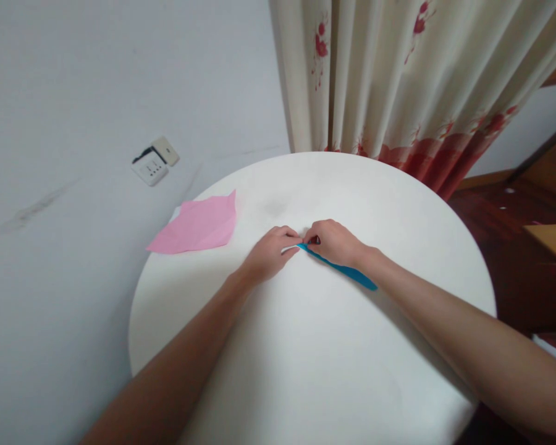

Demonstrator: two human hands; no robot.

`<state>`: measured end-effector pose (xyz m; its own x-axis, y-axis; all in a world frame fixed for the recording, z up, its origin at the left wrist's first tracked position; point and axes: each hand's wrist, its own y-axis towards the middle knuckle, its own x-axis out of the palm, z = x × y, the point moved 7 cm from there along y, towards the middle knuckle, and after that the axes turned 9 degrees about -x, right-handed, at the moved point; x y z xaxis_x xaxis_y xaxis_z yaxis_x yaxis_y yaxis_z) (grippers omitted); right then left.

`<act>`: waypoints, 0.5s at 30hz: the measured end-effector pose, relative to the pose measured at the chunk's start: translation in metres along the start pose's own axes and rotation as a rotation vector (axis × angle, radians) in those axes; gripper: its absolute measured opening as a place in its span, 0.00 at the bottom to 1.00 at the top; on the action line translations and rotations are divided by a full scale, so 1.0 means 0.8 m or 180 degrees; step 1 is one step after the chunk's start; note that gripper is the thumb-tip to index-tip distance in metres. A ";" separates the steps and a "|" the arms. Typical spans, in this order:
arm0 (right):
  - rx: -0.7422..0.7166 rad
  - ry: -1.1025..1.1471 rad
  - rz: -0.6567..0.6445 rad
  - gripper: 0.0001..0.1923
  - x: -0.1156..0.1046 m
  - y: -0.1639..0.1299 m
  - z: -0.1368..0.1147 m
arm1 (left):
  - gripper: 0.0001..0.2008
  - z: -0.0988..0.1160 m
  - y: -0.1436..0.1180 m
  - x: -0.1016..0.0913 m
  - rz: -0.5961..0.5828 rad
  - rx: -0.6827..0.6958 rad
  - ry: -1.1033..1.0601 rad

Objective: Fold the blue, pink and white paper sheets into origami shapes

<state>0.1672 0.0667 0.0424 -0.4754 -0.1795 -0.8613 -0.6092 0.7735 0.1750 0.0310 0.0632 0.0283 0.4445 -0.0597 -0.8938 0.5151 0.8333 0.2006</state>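
A narrow strip of folded blue paper (352,272) lies slantwise over the middle of the white table, its wide end pointing to the lower right. My left hand (272,252) pinches the paper's far left tip between thumb and fingers. Right beside it, my right hand (334,241) is closed with its fingertips on the same end, close to the left fingertips. The right hand and wrist cover part of the strip's upper edge. What lies between the fingertips is mostly hidden.
The round white table (315,371) stands against a pale wall. Creased pink paper (199,224) rests at its left edge, with a whitish corner showing behind. A wall socket (150,167) is above that. A floral curtain (375,80) hangs behind the table.
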 end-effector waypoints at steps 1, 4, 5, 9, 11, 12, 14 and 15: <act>-0.0041 -0.0107 -0.0058 0.12 0.000 -0.001 -0.003 | 0.12 -0.001 0.001 0.000 -0.0006 -0.0038 0.0008; -0.0166 -0.0387 -0.0221 0.14 0.002 -0.002 -0.010 | 0.10 -0.002 0.002 -0.003 0.0036 -0.0149 -0.0133; -0.0166 -0.0465 -0.0254 0.15 0.002 -0.003 -0.012 | 0.10 -0.003 0.003 -0.004 0.0044 -0.0187 -0.0240; 0.0099 -0.0802 -0.0297 0.19 0.005 -0.008 -0.020 | 0.09 -0.004 0.005 -0.006 0.0109 -0.0293 -0.0482; 0.0174 -0.1046 -0.0303 0.18 0.008 -0.011 -0.029 | 0.09 -0.006 0.006 -0.008 0.0158 -0.0335 -0.0343; 0.0189 -0.1165 -0.0285 0.17 0.011 -0.012 -0.034 | 0.10 -0.007 0.008 -0.008 0.0184 -0.0374 -0.0238; 0.0194 -0.1299 -0.0209 0.17 0.019 -0.015 -0.041 | 0.11 -0.008 0.009 -0.009 0.0227 -0.0449 0.0035; 0.0180 -0.1300 -0.0170 0.20 0.024 -0.016 -0.043 | 0.12 -0.007 0.010 -0.009 0.0250 -0.0464 0.0179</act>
<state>0.1438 0.0327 0.0402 -0.1461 0.0266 -0.9889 -0.5849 0.8039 0.1081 0.0279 0.0730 0.0338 0.4354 0.0363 -0.8995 0.3668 0.9053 0.2141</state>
